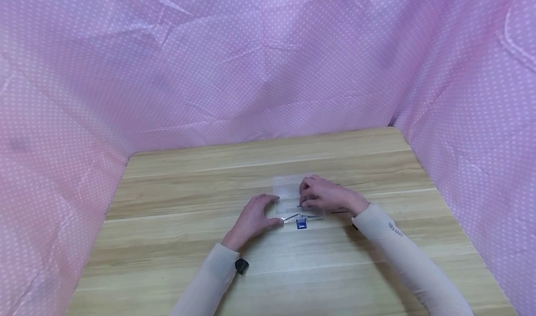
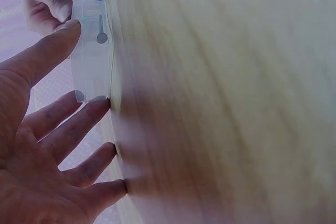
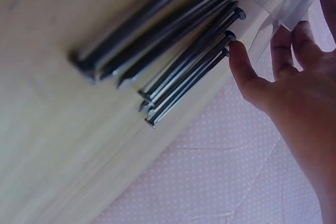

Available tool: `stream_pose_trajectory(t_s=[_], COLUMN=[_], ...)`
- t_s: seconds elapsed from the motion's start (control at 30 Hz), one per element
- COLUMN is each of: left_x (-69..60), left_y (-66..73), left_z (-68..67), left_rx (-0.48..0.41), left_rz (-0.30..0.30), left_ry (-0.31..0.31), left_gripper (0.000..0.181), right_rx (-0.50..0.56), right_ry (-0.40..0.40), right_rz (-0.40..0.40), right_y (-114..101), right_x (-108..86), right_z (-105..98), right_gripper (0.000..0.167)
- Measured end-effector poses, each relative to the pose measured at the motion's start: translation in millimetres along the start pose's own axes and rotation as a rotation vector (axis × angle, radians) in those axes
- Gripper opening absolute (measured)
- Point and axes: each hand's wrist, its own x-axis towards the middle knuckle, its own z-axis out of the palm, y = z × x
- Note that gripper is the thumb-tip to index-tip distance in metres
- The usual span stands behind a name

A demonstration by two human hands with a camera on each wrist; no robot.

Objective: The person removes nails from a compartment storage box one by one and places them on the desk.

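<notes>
Clear plastic box (image 1: 289,206) sits on the wood-grain tabletop (image 1: 167,223), btwn the 2 hands, lid (image 1: 286,187) flipped back on the far side so the comps. can be reached from above. L hand (image 1: 254,214) is at the box's L end, thumb toward the front, fingers toward the back corner, fairly straight & spread, touching rather than wrapped round; prob. there to steady a light box that could slide if bumped. R hand (image 1: 328,196) is over the box's R part, fingers bent down into it. There's a small dark bit by the fingertips, maybe a nail, but the view's poor & can't tell if it's pinched. The hands are a short way apart, w/ the box linking them.

Loose nails (image 3: 181,23) lie on the tabletop just R of the box, roughly parallel, thick ones next to slimmer ones; that spot is prob. handy b/c it's right under the R arm.

Looks: box is see-through, slightly cloudy, shallow, w/ dividers & a blue latch (image 1: 301,223) at front centre, hanging outward. A nail (image 2: 101,27) shows thru the front wall in the L part. Loose nails are dark grey, shiny, flat-headed. Pink dotted cloth (image 1: 251,64) behind.
</notes>
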Motion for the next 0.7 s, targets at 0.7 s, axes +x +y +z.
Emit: stream_pose_trajectory(t_s=[0.7], left_x=[2.7], left_y=[-0.5], left_z=[-2.5], left_rx=[0.004], left_rz=[-0.019], left_ry=[-0.001], left_gripper=[0.072], right_rx=[0.044], right_ry=[0.181], right_rz=[0.023], right_y=[-10], right_x=[-2.1], right_z=[-4], right_gripper=[0.006])
